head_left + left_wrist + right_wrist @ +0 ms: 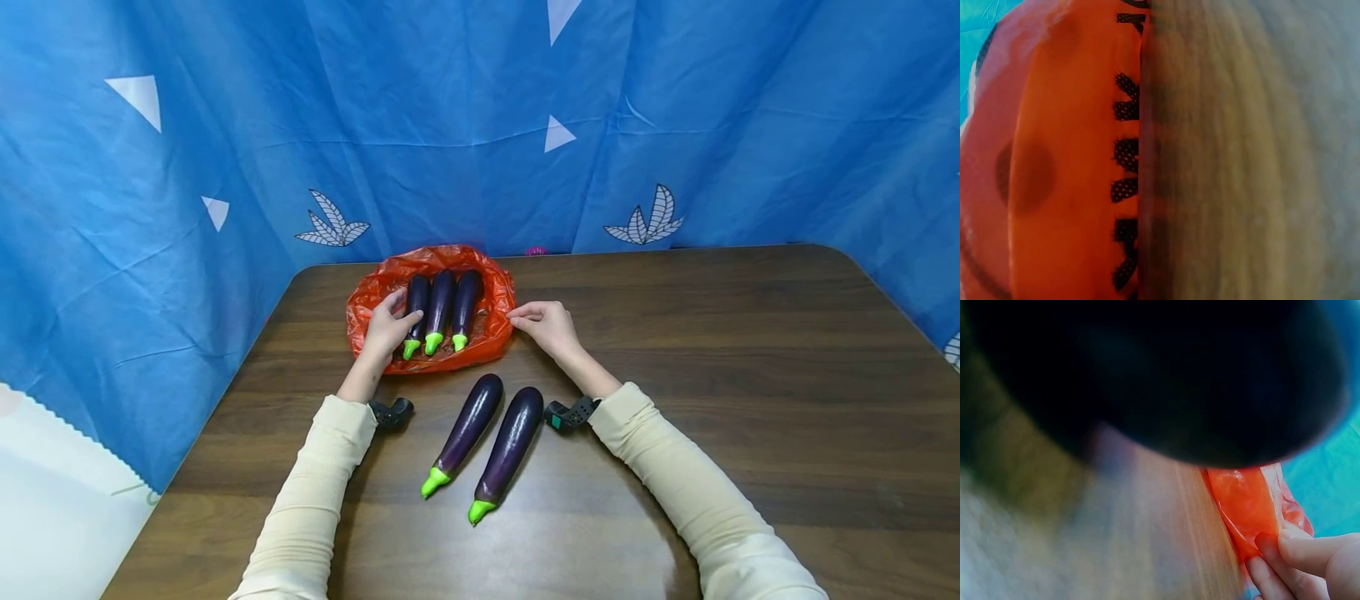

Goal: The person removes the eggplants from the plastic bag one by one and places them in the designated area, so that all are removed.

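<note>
A red plastic bag (pixel 491 346) lies spread wide at the far left of the table, with three dark purple eggplants (pixel 441 304) side by side in it, green stems toward me. My left hand (pixel 386 329) is at the leftmost eggplant (pixel 417 304) and holds it, thumb across its top. The bag's right rim is pinched between the thumb and fingers of my right hand (pixel 547 325). In the right wrist view that hand (pixel 1310 562) grips the bag's edge (pixel 1241 503). The left wrist view shows printed bag plastic (pixel 1079 125), but no hand.
Two more eggplants (pixel 470 425) (pixel 510 450) lie on the wooden table (pixel 750 400) between my forearms. A large dark, blurred shape (pixel 1210 375) covers much of the right wrist view. Behind the table hangs a blue curtain (pixel 450 100).
</note>
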Action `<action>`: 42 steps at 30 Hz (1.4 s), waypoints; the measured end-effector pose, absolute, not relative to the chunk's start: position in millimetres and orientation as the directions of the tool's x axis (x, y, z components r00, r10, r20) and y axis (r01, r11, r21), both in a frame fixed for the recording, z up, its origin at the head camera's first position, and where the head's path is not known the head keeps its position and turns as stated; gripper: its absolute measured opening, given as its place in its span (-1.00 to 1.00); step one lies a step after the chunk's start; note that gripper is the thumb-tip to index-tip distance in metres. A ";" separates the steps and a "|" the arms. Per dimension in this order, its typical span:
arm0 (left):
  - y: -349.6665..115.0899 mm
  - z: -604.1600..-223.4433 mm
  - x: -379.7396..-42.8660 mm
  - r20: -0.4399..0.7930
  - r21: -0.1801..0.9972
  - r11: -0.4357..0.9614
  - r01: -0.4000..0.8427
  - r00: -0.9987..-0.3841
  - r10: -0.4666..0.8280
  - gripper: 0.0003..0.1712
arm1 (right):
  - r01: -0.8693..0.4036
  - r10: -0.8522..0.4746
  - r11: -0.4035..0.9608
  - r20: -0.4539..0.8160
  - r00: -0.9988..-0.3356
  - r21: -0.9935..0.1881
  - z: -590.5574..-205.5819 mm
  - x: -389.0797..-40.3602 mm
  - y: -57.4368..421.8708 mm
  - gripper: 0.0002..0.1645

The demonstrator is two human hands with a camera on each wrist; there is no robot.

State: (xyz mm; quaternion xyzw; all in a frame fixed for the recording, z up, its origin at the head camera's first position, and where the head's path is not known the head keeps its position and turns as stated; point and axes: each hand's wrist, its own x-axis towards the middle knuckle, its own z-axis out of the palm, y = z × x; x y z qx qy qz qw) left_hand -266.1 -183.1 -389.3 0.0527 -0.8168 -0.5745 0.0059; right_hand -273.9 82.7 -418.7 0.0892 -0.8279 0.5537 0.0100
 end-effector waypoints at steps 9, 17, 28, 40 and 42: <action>-185.6 -393.6 -269.6 -0.104 0.922 0.371 -0.111 -0.994 -0.040 -0.18 | -0.154 -0.133 0.368 0.112 -0.985 -0.917 -419.7 -274.7 82.1 -0.84; -186.1 -391.8 -269.7 -0.098 0.915 0.384 -0.121 -0.992 -0.080 -0.22 | -0.138 -0.127 0.369 0.097 -0.987 -0.919 -420.8 -274.4 82.1 -0.84; -190.3 -373.6 -256.6 -0.078 0.950 0.296 -0.097 -0.994 -0.076 -0.27 | -0.156 -0.135 0.364 0.114 -0.984 -0.918 -419.1 -273.8 82.4 -0.84; -191.3 -353.8 -227.6 -0.041 0.976 0.213 -0.037 -0.999 0.018 -0.29 | -0.161 -0.135 0.360 0.119 -0.984 -0.919 -420.0 -276.0 83.0 -0.84; -191.3 -352.4 -224.3 -0.041 0.976 0.214 -0.033 -0.999 0.031 -0.29 | -0.153 -0.134 0.354 0.111 -0.985 -0.923 -419.6 -275.6 83.0 -0.84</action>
